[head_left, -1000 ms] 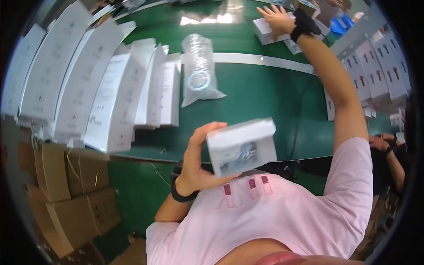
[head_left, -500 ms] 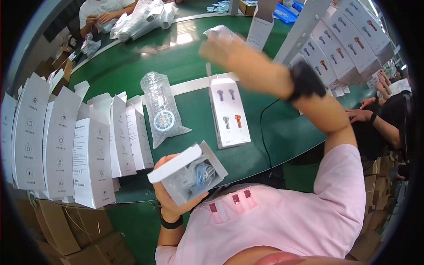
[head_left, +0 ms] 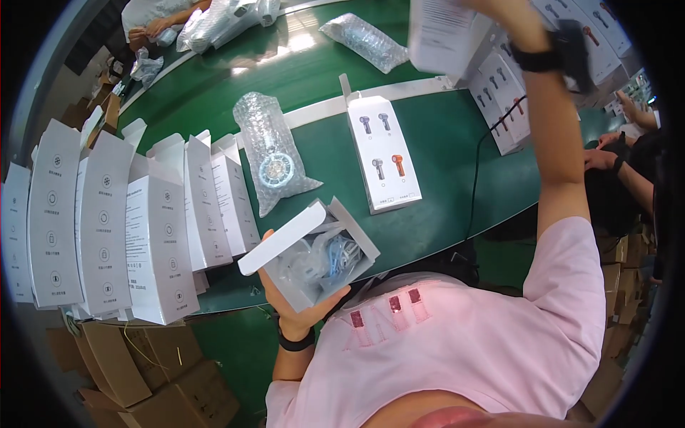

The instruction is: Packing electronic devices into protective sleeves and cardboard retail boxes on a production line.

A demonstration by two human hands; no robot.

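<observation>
My left hand (head_left: 300, 299) is wrapped round an open white carton (head_left: 335, 285), tilted with its mouth towards me. Inside it lie a clear plastic bag and a light-blue coiled cord (head_left: 341, 257). At the top edge, my right hand (head_left: 503, 13) grips the upper part of another white box (head_left: 439, 36); box and hand are blurred, and the fingertips are partly hidden. A bubble-wrapped handheld fan (head_left: 275, 170) with a pale blue ring lies beyond the left hand's carton. To its right is a white box with fan pictures (head_left: 385, 157), one flap raised.
Several open white cartons (head_left: 153, 242) stand in a row at the left. A bubble-wrapped package (head_left: 365, 43) rests on the green belt (head_left: 300, 78). Printed boxes are stacked (head_left: 499, 93) at the right, near a black cable (head_left: 477, 171). Other people sit at far left and right.
My right hand has swung rightwards and up from over the bubble-wrapped package to the white box, which has shifted. The left hand still holds its carton.
</observation>
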